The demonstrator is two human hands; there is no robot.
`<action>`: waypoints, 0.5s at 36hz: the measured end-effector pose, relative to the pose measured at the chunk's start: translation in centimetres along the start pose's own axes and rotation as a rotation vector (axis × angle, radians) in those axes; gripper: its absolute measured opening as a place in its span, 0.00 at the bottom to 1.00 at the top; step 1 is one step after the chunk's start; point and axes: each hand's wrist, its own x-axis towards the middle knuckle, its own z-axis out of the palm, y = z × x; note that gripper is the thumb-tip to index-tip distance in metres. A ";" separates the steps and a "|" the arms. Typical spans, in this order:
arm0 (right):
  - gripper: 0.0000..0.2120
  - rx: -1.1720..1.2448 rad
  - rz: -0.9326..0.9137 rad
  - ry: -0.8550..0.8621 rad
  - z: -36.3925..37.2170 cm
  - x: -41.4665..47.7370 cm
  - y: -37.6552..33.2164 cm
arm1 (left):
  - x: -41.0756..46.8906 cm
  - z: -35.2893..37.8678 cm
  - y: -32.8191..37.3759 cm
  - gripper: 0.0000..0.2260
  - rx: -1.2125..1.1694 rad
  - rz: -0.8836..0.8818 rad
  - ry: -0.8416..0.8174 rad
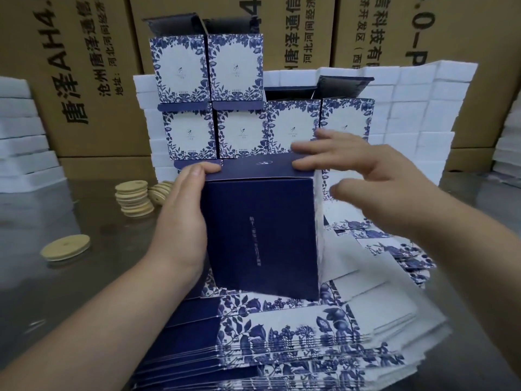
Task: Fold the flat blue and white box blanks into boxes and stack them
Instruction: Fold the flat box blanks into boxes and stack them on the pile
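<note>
the left hand [180, 218] clasps the matte navy cardboard box [259, 230] by its left wall, thumb over the top flap [259, 167]. the right hand [352, 167], blurred, seems to press that flap with flat, spread fingers. the box stands upright on the fanned floral flat blanks [282, 334], before the stacked boxes [242, 131].

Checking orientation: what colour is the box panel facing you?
The box panel is solid navy with pale lettering; head view.

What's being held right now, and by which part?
A blue box. The left hand grips its left side, thumb on the top flap; the right hand only presses straight fingers on that flap's right end.
</note>
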 end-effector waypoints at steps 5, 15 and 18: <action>0.08 -0.020 -0.009 -0.012 0.4 0.0 -0.6 | -0.2 -0.1 0.3 0.14 0.255 0.123 0.120; 0.17 -0.506 -0.226 0.305 3.5 -0.2 -3.1 | -2.9 0.3 1.0 0.16 0.647 0.647 -0.172; 0.15 -0.505 -0.244 0.229 3.0 -0.2 -3.5 | -2.7 0.1 0.7 0.11 0.651 0.700 -0.146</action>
